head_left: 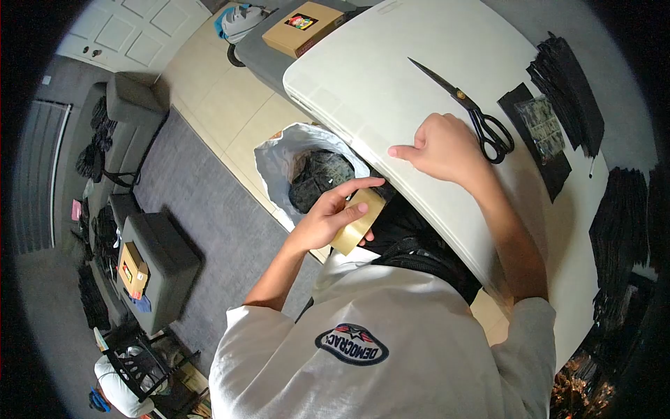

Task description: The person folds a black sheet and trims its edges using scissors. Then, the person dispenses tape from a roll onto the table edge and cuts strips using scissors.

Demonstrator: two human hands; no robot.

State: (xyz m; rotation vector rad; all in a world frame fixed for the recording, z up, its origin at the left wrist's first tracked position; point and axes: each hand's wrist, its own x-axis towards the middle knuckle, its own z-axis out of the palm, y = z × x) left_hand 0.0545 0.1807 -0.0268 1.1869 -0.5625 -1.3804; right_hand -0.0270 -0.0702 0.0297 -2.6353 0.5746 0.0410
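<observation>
My left hand (pixel 322 222) is wrapped round a wide roll of tan tape (pixel 359 225), held beside the table's near edge. Just beyond it is a white bag (pixel 273 166) with dark, crumpled material (pixel 321 178) inside. Over the white table (pixel 370 63), my right hand (pixel 447 148) is closed with curled fingers, its thumb pointing toward the left hand. What those fingers hold, if anything, is hidden. Black-handled scissors (pixel 481 126) lie close to the right hand, blades pointing away.
Bundles of black strips (pixel 565 91) and a clear packet (pixel 541 128) on black material lie at the table's far right. A cardboard box (pixel 303 28) sits on a grey surface behind the table. At left are a grey ottoman (pixel 167 258) and a black chair (pixel 146 366).
</observation>
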